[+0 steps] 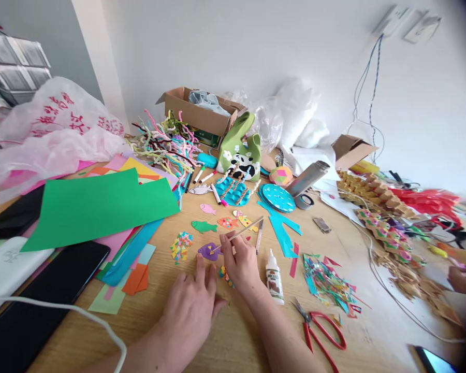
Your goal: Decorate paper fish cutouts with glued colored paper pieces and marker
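Observation:
My right hand (241, 261) pinches a thin wooden stick (250, 228), its lower end at a purple paper fish (206, 252). Small yellow bits show on that fish. With fingers stretched out, my left hand (192, 298) rests on the table, its fingertips at the fish's lower edge. Beyond lie a green paper fish (204, 226), a pink one (207, 209) and a dotted orange one (227, 223). Tiny coloured paper scraps (181, 246) are heaped to the left; others are partly hidden under my right hand. A white glue bottle (274, 280) lies right of my right wrist.
Red-handled scissors (324, 329) and shredded paper (328, 282) lie at right. Green paper (104, 207) and a black phone (70, 282) are at left, crossed by a white cable (62, 305). Behind stand a panda bag (238, 147) and a metal flask (308, 177). Another person's hand (464, 281) shows far right.

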`<action>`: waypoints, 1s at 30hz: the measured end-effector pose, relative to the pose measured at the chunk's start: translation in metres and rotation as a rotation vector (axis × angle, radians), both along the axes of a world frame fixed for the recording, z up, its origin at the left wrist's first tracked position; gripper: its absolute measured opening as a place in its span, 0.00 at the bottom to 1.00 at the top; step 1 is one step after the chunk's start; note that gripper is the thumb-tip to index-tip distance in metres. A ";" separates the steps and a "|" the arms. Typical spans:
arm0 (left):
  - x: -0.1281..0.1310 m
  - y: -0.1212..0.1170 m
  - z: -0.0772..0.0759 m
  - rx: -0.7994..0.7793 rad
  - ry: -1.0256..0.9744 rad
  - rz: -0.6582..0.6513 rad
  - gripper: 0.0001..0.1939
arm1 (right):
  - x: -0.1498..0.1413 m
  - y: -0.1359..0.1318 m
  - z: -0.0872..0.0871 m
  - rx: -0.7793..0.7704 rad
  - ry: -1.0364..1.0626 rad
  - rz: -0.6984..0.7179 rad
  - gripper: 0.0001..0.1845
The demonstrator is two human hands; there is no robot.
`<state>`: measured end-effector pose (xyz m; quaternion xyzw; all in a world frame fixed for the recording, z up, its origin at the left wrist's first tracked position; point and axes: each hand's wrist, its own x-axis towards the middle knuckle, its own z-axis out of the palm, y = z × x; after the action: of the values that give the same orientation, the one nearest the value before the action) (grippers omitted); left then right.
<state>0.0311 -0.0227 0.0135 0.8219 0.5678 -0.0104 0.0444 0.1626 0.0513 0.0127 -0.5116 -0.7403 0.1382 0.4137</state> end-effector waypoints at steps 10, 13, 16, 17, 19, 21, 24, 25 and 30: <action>-0.007 0.005 -0.002 0.071 -0.032 -0.008 0.24 | -0.005 0.002 0.000 0.030 -0.050 0.001 0.17; -0.007 0.006 -0.001 0.083 -0.044 -0.013 0.22 | -0.005 0.003 0.000 0.030 -0.059 -0.002 0.17; -0.008 0.008 0.000 0.107 -0.055 -0.020 0.22 | -0.005 0.003 0.000 0.034 -0.058 -0.004 0.16; -0.008 0.008 0.000 0.118 -0.061 -0.023 0.21 | -0.005 0.003 0.000 0.035 -0.057 -0.006 0.16; -0.009 0.009 0.000 0.136 -0.074 -0.030 0.21 | -0.005 0.002 0.000 0.033 -0.058 -0.009 0.16; -0.010 0.010 -0.001 0.154 -0.084 -0.035 0.21 | -0.006 0.002 0.000 0.031 -0.063 -0.013 0.17; -0.010 0.010 -0.001 0.184 -0.097 -0.042 0.21 | -0.006 0.003 0.001 0.033 -0.069 -0.013 0.17; -0.010 0.010 -0.002 0.194 -0.099 -0.043 0.21 | -0.006 0.003 0.001 0.035 -0.069 -0.011 0.17; -0.011 0.009 -0.003 0.216 -0.101 -0.048 0.21 | -0.006 0.004 0.003 0.041 -0.076 -0.009 0.16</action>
<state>0.0205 -0.0134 0.0105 0.8348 0.5427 0.0910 -0.0161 0.1567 0.0551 0.0154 -0.5113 -0.7558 0.1018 0.3962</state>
